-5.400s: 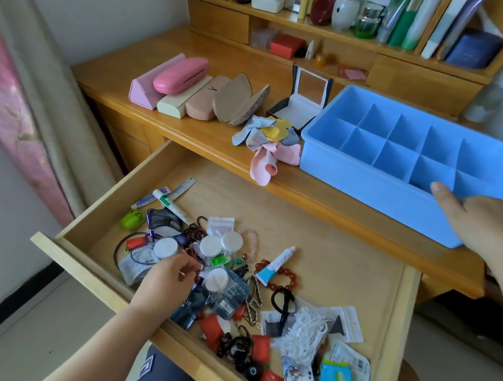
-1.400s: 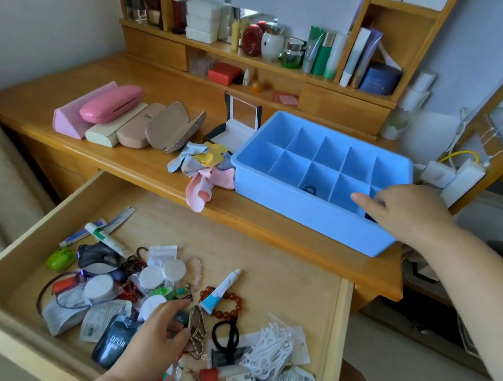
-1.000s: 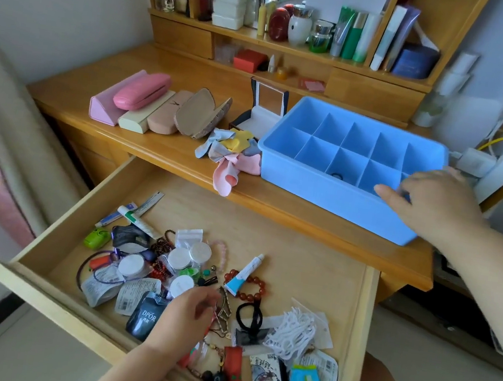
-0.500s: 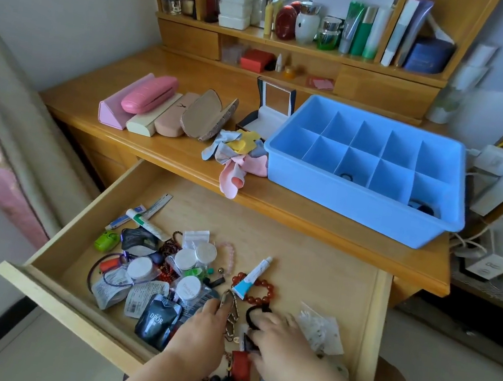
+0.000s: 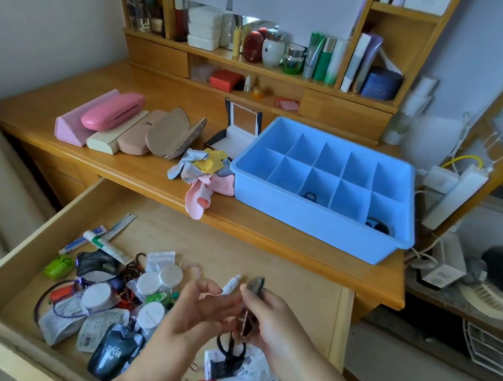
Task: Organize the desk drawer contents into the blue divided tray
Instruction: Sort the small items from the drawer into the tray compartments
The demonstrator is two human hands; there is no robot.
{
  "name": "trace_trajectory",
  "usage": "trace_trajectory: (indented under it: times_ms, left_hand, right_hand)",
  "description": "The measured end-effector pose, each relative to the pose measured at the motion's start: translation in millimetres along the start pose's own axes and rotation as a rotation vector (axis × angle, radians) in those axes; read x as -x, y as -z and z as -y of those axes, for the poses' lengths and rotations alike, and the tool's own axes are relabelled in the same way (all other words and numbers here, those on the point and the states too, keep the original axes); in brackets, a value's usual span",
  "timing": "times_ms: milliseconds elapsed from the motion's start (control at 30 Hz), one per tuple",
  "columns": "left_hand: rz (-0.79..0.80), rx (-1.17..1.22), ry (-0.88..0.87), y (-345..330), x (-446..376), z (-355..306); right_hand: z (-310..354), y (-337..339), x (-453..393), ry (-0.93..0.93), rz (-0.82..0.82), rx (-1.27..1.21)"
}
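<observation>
Blue plastic marks the destination: the divided tray (image 5: 319,229) sits on the tabletop (image 5: 136,171) just behind the open drawer (image 5: 282,259), near enough that a sorted piece can, I judge, be carried up and dropped in without standing or reaching far. Two of its front compartments already hold small dark looped items, too small to name with certainty, while the other cells look bare, so the sorting seems barely begun. Both hands hover above the drawer's clutter, lifted clear of the heap, presumably so one piece can be separated and looked at before it goes into a cell. The right hand (image 5: 273,325) pinches a slim, shiny, metallic-looking clip-like object (image 5: 252,303) upright between thumb and fingers; motion blur keeps me from saying just what it is. The left hand (image 5: 197,312) is beside it with fingers loosely spread and relaxed, holding nothing that I can see, though whether its fingertips touch the object I cannot tell. Below them the drawer still carries most of its load: round white pots (image 5: 150,282), a dark sachet (image 5: 114,352), a white tube (image 5: 107,244), a green clip (image 5: 58,266), a black hair loop (image 5: 231,345)
</observation>
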State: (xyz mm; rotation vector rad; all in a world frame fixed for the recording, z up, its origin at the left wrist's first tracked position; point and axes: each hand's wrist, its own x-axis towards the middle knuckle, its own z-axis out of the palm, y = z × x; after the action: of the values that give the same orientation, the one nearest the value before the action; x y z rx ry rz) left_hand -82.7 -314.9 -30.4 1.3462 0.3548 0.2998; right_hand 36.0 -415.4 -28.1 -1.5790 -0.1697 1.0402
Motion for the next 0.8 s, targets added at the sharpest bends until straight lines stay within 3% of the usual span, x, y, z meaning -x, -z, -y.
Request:
trace_trajectory:
  times_ms: [100, 200, 267, 300, 433, 633, 700, 733, 800]
  left_hand:
    - [-0.154, -0.065, -0.032, 5.9, -4.2, 1.9]
    - [-0.29, -0.16, 0.056, 17.5, -2.6, 23.7]
    - [-0.333, -0.182, 0.159, 29.6, 0.6, 41.7]
    - [-0.33, -0.199, 0.198, 35.1, 1.9, 48.6]
    - [-0.361, -0.257, 0.285, 46.1, 0.3, 59.1]
    - [-0.372, -0.412, 0.328, 47.6, 1.6, 59.2]
    - [-0.344, -0.474, 0.334, 46.2, 1.8, 61.1]
    - [-0.324, -0.509, 0.329, 45.2, 2.2, 62.9]
    - [-0.265, -0.591, 0.307, 41.5, 2.6, 67.3]
  right_hand:
    - [50.2, 29.6, 10.3, 0.259, -0.151, 0.049]
    - [118.2, 75.8, 4.1, 0.548, -0.544, 0.494]
    - [156.9, 103.0, -11.5, 0.449, -0.74, 0.812]
    - [169.1, 112.9, -21.9, 0.345, -0.751, 0.937]
    - [175.8, 123.3, -69.5, 0.1, -0.619, 1.379]
    - [172.0, 118.0, -87.0, 0.04, -0.708, 1.398]
    - [165.2, 112.5, -75.4, 0.175, -0.74, 1.377]
    - [158.3, 108.6, -67.2, 0.337, -0.774, 1.363]
    - [134.7, 97.9, -47.7, 0.838, -0.809, 1.33]
